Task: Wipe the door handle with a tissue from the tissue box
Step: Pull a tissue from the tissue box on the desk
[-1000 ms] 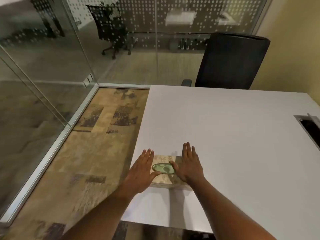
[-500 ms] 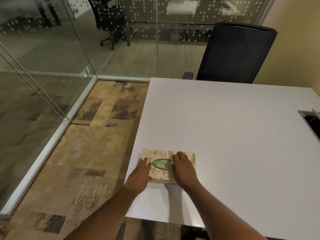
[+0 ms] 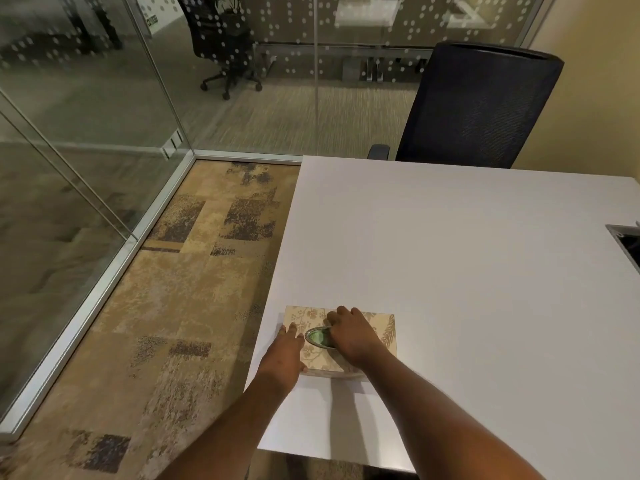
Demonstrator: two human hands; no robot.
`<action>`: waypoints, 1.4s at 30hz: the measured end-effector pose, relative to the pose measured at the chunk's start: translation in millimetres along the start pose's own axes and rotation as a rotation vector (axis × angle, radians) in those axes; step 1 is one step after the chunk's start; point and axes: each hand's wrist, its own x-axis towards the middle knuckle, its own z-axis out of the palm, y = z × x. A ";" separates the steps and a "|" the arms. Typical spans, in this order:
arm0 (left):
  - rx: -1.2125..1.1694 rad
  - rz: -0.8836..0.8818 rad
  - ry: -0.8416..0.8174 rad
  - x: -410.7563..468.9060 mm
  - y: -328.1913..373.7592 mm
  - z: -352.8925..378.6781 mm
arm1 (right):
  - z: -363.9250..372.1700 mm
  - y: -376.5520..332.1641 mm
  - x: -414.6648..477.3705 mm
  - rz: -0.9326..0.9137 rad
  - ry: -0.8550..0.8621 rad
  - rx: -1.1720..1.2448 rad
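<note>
A beige tissue box (image 3: 381,323) with a leaf pattern lies near the front left corner of the white table (image 3: 467,271). Its top has a green-edged oval slot (image 3: 317,338). My left hand (image 3: 285,353) rests flat against the box's left side, steadying it. My right hand (image 3: 349,336) lies on top of the box with its fingers curled down into the slot. I cannot see a tissue between the fingers. No door handle is in view.
A black office chair (image 3: 481,105) stands at the table's far side. Glass partitions (image 3: 86,133) with a metal floor rail (image 3: 104,292) run along the left. A recessed cable hatch (image 3: 627,244) sits at the table's right edge. Patterned carpet (image 3: 180,306) covers the floor on the left.
Both hands moved from lying flat over the box. The left hand has shifted to the box's left side and the right hand's fingers have curled into the slot.
</note>
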 end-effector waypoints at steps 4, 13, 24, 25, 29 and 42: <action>0.099 -0.012 -0.094 8.5 1.1 -4.0 | -5.4 8.2 3.9 -0.134 -0.019 -0.075; 0.194 -0.006 -0.239 17.6 -0.6 -12.6 | -10.6 17.0 14.8 -0.358 -0.058 -0.258; 0.180 -0.029 -0.292 22.5 3.1 -14.4 | -11.0 23.8 10.2 -0.321 -0.104 -0.007; 0.176 -0.036 -0.289 21.6 3.1 -13.4 | -11.0 23.6 7.4 -0.292 -0.092 0.058; 0.141 -0.057 -0.215 14.7 3.8 -11.8 | -24.0 24.4 1.3 -0.021 -0.037 0.615; -0.845 -0.132 0.249 -24.5 55.7 -46.2 | -80.4 29.6 -19.5 0.328 0.287 1.160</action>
